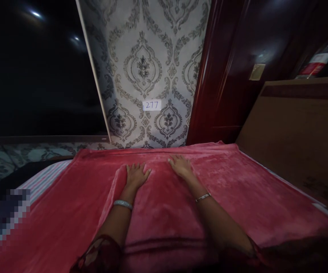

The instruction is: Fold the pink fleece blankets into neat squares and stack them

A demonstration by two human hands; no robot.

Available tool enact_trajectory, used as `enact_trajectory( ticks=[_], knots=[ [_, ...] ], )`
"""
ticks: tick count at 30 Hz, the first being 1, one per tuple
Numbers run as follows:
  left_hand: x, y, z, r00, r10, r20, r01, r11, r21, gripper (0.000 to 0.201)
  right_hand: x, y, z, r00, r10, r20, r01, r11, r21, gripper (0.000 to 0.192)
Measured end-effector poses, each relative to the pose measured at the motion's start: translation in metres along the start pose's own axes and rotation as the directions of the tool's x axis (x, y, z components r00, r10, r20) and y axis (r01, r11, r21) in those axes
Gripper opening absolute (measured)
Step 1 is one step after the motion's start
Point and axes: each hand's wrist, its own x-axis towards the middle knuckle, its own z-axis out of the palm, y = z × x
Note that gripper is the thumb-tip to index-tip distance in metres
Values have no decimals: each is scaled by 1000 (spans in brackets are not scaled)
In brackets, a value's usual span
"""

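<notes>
A plush red-pink blanket (223,197) lies spread over a surface in front of me, with a raised fold running along its left-centre part. My left hand (137,175) rests palm down on that fold, fingers spread. To its right, my right hand (180,165) lies flat on the blanket near the far edge, fingers stretched out and slightly apart. Neither hand grips anything. On my left wrist sits a pale bangle (123,204), and a thin bracelet (203,197) circles my right wrist.
Striped cloth (46,176) shows under the blanket's left side. A large dark television (39,72) stands at the back left. Patterned wallpaper bears a label reading 277 (152,105). At right, a cardboard box (297,140) borders the blanket, with a bottle (319,60) on top.
</notes>
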Motion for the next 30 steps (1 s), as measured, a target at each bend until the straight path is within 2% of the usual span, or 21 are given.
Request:
enact_trajectory(
  ticks=[6, 11, 15, 21, 25, 30],
  knots=[
    [3, -4, 1, 998, -23, -53, 22, 999, -27, 49, -10, 13, 38, 999, 31, -13, -31, 1000, 6, 50],
    [4, -19, -6, 973, -188, -132, 182, 982, -53, 45, -5, 20, 42, 1000, 23, -20, -23, 1000, 17, 51],
    [9, -40, -7, 952, -299, -63, 289, 948, -135, 43, -3, 22, 45, 999, 22, -24, -21, 1000, 22, 51],
    [23, -70, 6, 927, -367, 73, 370, 873, -317, 38, -2, 25, 48, 1000, 19, -15, -19, 999, 30, 52],
    [29, -81, 15, 910, -403, 97, 404, 808, -428, 32, -1, 27, 49, 1000, 24, -7, -23, 999, 36, 52],
    [32, -86, 25, 878, -467, 104, 455, 747, -485, 33, -1, 28, 51, 1000, 26, -6, -26, 999, 42, 53]
  ],
)
